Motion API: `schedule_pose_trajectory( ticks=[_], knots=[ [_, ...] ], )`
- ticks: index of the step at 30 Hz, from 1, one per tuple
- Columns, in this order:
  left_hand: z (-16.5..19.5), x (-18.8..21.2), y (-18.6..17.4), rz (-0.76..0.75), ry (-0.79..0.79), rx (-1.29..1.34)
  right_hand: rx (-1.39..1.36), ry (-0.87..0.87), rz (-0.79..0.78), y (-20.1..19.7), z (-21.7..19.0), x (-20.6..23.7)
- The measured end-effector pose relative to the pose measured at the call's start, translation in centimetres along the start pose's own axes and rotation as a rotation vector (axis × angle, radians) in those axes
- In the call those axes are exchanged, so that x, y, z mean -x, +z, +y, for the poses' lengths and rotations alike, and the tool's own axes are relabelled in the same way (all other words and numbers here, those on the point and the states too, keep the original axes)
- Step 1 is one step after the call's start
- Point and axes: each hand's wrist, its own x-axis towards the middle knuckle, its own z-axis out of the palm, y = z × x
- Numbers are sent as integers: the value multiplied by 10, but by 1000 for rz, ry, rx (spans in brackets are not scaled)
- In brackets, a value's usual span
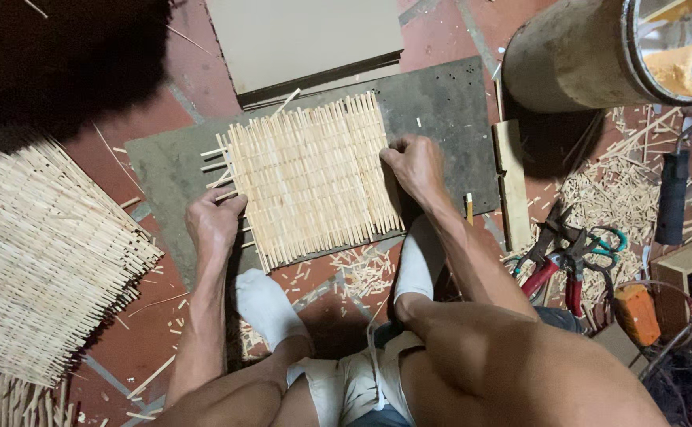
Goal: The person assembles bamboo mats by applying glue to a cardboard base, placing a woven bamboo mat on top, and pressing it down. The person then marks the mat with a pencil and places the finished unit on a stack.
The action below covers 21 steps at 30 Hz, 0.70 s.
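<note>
A person sits on a red tiled floor with a small woven mat of pale bamboo strips (310,178) lying flat on a dark grey board (441,111) just beyond their white-socked feet; the weave looks dense and nearly filled, though loose strip ends still stick out raggedly along its left and near edges, untrimmed. The left hand (213,221) presses down at the mat's near-left corner, fingers curled onto the protruding strips, while the right hand (415,164) rests on the right edge, fingertips pinching a strip there. A stack of larger finished mats (41,253) lies to the left, and red-handled pliers (555,265) to the right.
</note>
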Motion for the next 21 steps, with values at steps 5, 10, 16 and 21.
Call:
schedule_pose_trajectory(
  ticks=[5, 10, 16, 21],
  knots=[
    [4, 3, -1, 25, 25, -49, -1, -98, 37, 6, 5, -3],
    [3, 1, 1, 47, 38, -64, -42, -135, 46, 10, 5, 4],
    [-4, 0, 4, 65, 112, 13, 172, -153, 45, 4, 2, -9],
    [-12, -1, 6, 58, 163, 44, -148, -98, -216, -20, 17, -29]
  ],
)
